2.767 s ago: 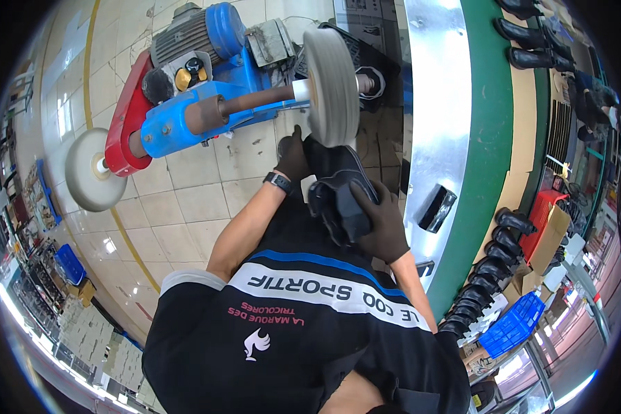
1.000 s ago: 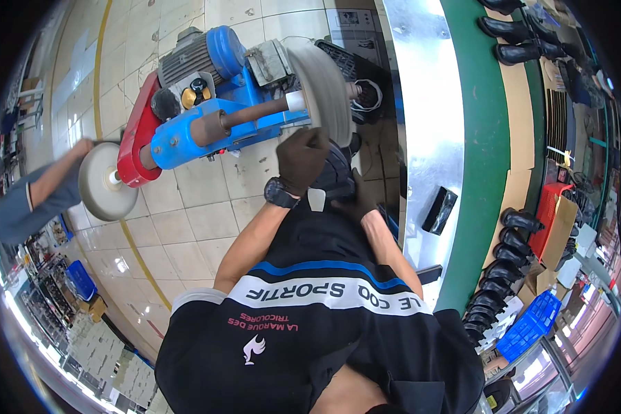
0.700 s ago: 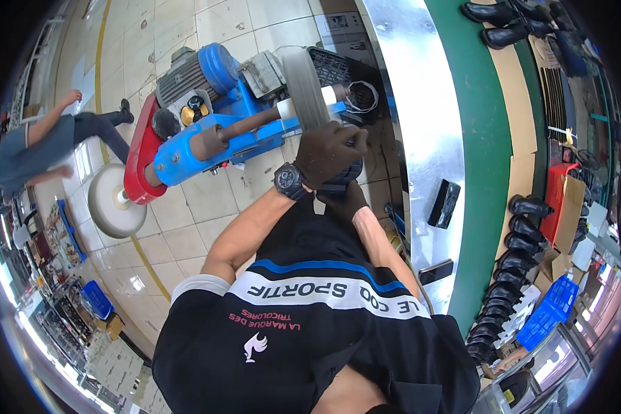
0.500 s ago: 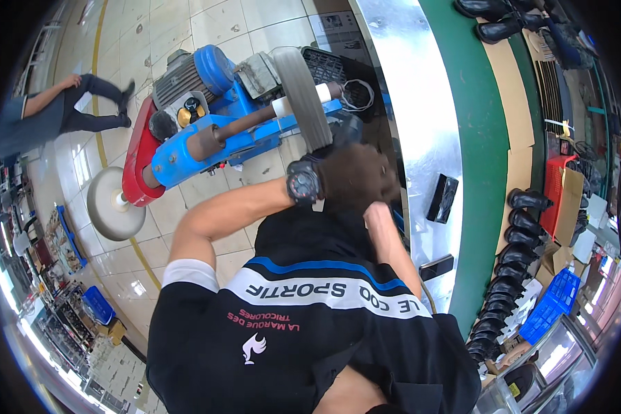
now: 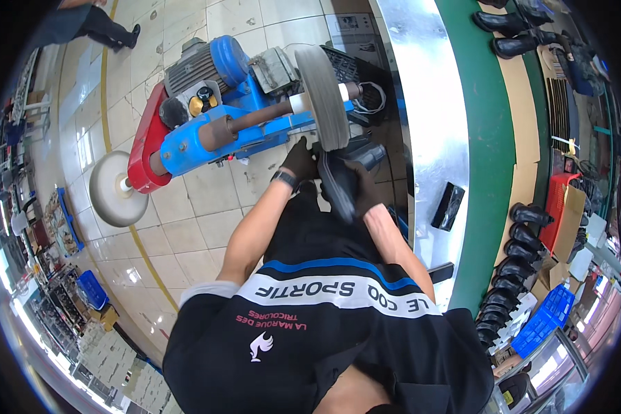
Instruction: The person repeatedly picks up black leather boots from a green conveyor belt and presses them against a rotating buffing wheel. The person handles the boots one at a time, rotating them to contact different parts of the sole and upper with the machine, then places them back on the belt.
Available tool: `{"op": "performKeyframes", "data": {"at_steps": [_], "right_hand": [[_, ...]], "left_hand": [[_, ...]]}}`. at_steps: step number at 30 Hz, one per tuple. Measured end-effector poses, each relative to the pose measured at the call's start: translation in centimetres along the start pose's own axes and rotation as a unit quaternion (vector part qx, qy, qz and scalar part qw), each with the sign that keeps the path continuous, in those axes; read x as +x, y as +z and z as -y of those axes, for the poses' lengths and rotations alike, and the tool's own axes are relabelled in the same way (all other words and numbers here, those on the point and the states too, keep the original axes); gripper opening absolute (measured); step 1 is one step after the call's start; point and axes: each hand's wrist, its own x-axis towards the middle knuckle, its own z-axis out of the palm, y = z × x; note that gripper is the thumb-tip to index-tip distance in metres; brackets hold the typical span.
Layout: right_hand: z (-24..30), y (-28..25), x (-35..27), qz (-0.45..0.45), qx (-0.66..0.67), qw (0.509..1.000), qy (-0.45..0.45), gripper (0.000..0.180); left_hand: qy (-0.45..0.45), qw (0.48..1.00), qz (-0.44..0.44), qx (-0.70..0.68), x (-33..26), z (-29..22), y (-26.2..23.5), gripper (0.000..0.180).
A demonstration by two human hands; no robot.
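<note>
My left hand [image 5: 301, 161] and my right hand [image 5: 361, 185], both in dark gloves, grip a black boot [image 5: 338, 181] between them. The boot is held sole-side toward the grey buffing wheel [image 5: 322, 98] on the right end of a blue polishing machine [image 5: 221, 121]. Its upper end touches or nearly touches the wheel's lower rim. A wristwatch [image 5: 283, 179] sits on my left wrist. The machine's shaft runs left to a second, white round buffing pad [image 5: 114, 188].
A shiny metal panel [image 5: 424, 103] and a green bench edge [image 5: 490, 138] run along the right. Rows of black boots [image 5: 514, 262] stand at the right and top right [image 5: 510, 34]. A blue crate [image 5: 541, 321] is lower right. Another person's legs [image 5: 96, 24] show top left. Tiled floor lies below.
The boot was drawn back toward my body and turned in my hands, then brought up to the grey wheel again. The person at the left walked off toward the top.
</note>
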Motion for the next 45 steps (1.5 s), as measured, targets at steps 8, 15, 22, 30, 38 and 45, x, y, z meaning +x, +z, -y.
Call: {"op": "performKeyframes", "data": {"at_steps": [8, 15, 22, 30, 38, 45], "right_hand": [[0.9, -0.8, 3.5, -0.04, -0.036, 0.997, -0.053, 0.039], [-2.6, -2.1, -2.1, -0.115, -0.167, 0.977, -0.073, 0.028], [-2.9, 0.1, -5.4, -0.084, -0.283, 0.949, -0.114, 0.064], [-0.2, 3.3, -9.0, 0.029, -0.774, 0.616, -0.146, 0.124], [0.1, 1.4, -11.3, 0.03, -0.611, 0.761, -0.214, 0.1], [-1.2, -0.6, -12.4, 0.053, -0.447, 0.868, -0.209, 0.096]], "left_hand": [[0.053, 0.994, 0.072, -0.058, 5.6, -1.6, 2.1, 0.034], [0.008, 0.969, 0.055, -0.242, -2.4, -0.1, 1.3, 0.037], [0.165, 0.973, -0.063, -0.149, -7.2, 2.4, 1.1, 0.036], [0.07, 0.95, -0.218, -0.212, -9.6, -0.6, 0.0, 0.028], [-0.037, 0.94, -0.018, -0.339, -12.0, -6.8, -1.1, 0.041], [0.077, 0.918, 0.295, -0.253, -3.8, -1.4, 0.5, 0.033]]}}
